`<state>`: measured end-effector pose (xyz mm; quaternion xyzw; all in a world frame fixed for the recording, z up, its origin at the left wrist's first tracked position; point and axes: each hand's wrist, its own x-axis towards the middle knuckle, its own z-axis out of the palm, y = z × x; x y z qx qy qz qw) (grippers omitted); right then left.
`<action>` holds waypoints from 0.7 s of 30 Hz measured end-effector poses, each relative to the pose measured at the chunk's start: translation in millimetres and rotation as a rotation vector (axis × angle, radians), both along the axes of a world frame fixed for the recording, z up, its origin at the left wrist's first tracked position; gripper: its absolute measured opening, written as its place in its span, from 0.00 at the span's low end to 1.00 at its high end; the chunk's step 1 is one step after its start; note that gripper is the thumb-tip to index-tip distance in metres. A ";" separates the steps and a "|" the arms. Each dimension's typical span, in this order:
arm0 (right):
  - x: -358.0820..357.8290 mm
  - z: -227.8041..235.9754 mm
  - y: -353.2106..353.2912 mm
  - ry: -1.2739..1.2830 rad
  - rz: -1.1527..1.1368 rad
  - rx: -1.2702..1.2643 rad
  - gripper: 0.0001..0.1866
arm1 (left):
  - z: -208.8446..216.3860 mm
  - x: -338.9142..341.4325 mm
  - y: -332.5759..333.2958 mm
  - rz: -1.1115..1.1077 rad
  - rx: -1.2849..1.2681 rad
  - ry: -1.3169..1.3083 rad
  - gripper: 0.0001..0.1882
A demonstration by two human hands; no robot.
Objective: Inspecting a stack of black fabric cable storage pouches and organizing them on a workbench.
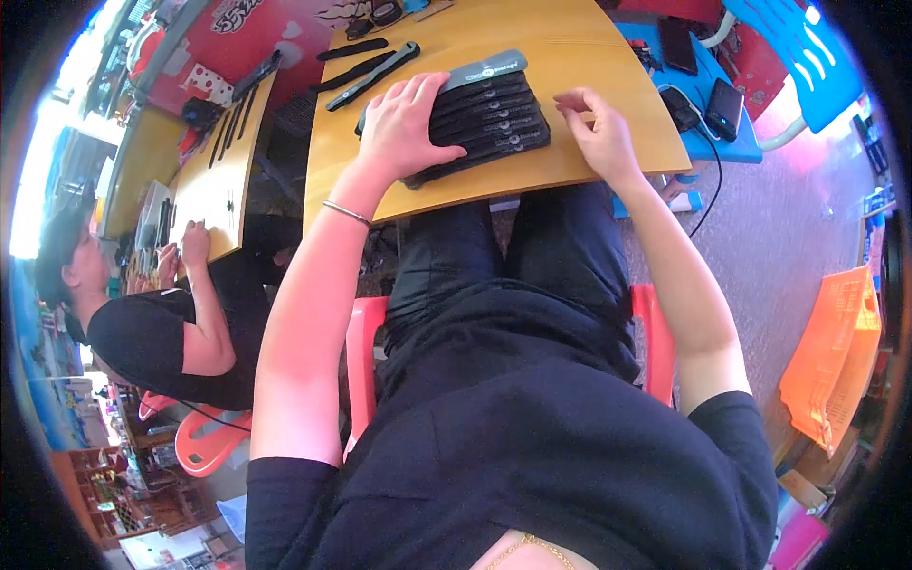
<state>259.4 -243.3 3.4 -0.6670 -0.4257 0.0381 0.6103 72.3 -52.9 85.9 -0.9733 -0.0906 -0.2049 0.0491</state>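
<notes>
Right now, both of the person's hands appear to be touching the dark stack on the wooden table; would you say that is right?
Not quite: the head view shows only the left hand touching the dark stack on the wooden table; the right hand is apart from it.

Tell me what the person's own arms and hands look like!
The left arm and right arm come out of short black sleeves. A thin, silvery bangle circles the left wrist; the right wrist has none. The left hand and right hand wear no gloves.
</notes>
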 end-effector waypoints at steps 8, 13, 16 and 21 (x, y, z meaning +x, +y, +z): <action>-1.1 42.8 9.4 -0.569 -0.085 0.073 0.16 | 2.9 -0.1 0.7 0.001 -0.033 0.021 0.46; -6.4 45.2 10.4 -0.699 -0.138 0.010 0.18 | 4.6 -1.5 -1.4 0.010 -0.040 0.034 0.47; -8.1 44.9 9.2 -0.700 -0.142 0.016 0.19 | 4.0 -1.4 -0.6 0.014 -0.053 0.041 0.47; -7.9 39.7 5.3 -0.684 -0.135 0.032 0.18 | 1.3 -2.5 0.6 -0.016 -0.041 -0.004 0.45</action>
